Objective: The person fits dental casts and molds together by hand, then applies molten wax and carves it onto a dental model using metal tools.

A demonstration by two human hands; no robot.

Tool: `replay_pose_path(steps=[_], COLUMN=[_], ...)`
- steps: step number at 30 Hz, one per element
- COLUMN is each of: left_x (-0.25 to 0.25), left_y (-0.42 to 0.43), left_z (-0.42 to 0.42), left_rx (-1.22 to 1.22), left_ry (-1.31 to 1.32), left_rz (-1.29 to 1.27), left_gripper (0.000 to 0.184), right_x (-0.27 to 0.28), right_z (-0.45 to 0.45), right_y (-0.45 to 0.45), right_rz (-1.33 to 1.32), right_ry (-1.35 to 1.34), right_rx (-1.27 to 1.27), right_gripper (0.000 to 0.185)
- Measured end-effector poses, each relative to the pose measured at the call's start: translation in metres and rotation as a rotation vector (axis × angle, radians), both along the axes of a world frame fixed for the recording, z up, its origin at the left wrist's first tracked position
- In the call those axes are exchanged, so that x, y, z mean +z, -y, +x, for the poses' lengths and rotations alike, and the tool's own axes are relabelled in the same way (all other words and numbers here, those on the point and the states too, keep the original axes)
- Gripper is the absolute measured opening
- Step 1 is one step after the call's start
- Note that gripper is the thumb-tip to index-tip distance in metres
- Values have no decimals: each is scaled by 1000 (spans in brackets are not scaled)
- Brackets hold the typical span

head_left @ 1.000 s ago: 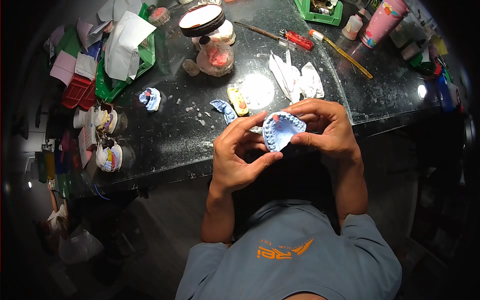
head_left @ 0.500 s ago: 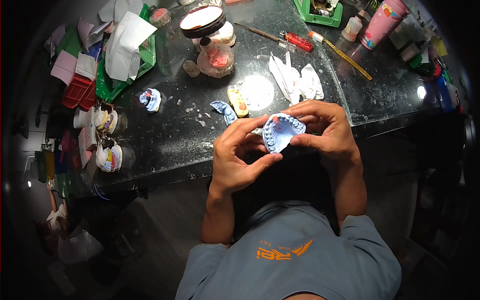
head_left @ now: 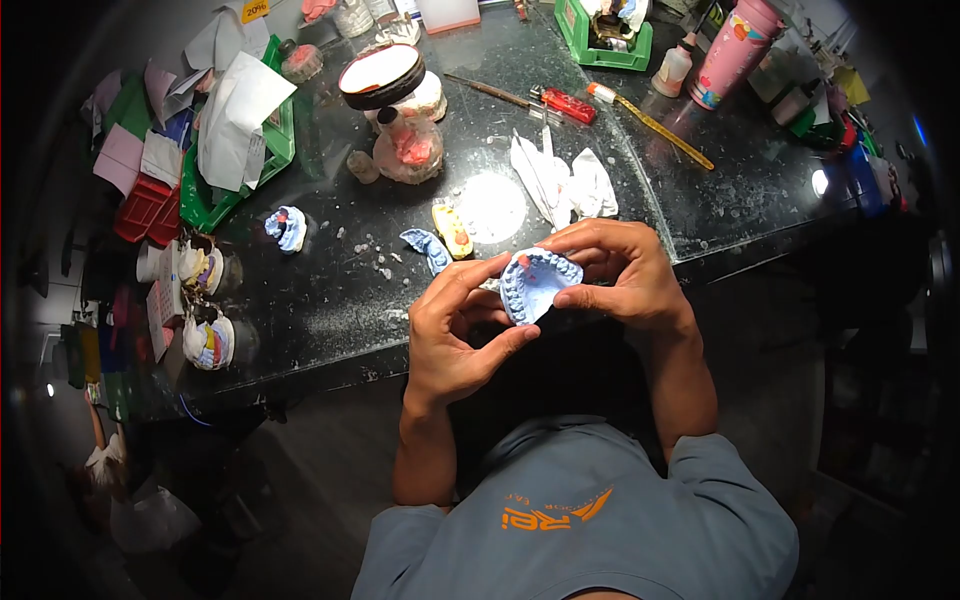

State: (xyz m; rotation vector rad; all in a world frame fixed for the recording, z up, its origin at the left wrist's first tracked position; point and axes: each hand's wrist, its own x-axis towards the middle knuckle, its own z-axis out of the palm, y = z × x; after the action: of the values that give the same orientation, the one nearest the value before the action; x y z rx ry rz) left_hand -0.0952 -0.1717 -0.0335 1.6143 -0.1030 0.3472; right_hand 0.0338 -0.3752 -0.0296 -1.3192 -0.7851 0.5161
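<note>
Pale blue and toothed in the head view, the dental cast (head_left: 540, 290) was between my hands at the near edge of the table (head_left: 320, 320); my left hand (head_left: 440, 335) pinched its nine o'clock side, my right hand (head_left: 635, 280) its three o'clock. Near it, at ten, lay a yellow piece (head_left: 453, 232); crumpled white tissue (head_left: 592, 190) lay toward twelve.

- Harsh white glare (head_left: 490, 207) burns out a disc on the black tabletop (head_left: 330, 285) towards twelve o'clock; a smaller glint (head_left: 820, 183) sits between two and three.
- Blue dental cast (head_left: 540, 288) brightly lit, reasonably sharp.
- Floor (head_left: 300, 465) at eight o'clock sunk in shadow.
- Fisheye bending, softness and black vignetting around the rim.
</note>
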Motion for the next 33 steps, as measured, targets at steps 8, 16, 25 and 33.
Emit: replay_pose_path(steps=[8, 16, 25, 33], left_x=[1, 1, 3, 4], left_y=[2, 1, 1, 1], left_z=[1, -1, -2, -2], left_rx=[6, -7, -3, -5], left_ry=[12, -37, -63, -60], left_rz=[-28, -23, -4, 2], left_gripper=[65, 69, 69, 68], right_x=[0, 0, 0, 1], right_z=[1, 2, 1, 1], right_y=[0, 1, 2, 1], right_rz=[-5, -15, -12, -7], right_ry=[14, 5, 5, -5], right_rx=[0, 6, 6, -1], right_gripper=[44, 44, 44, 44])
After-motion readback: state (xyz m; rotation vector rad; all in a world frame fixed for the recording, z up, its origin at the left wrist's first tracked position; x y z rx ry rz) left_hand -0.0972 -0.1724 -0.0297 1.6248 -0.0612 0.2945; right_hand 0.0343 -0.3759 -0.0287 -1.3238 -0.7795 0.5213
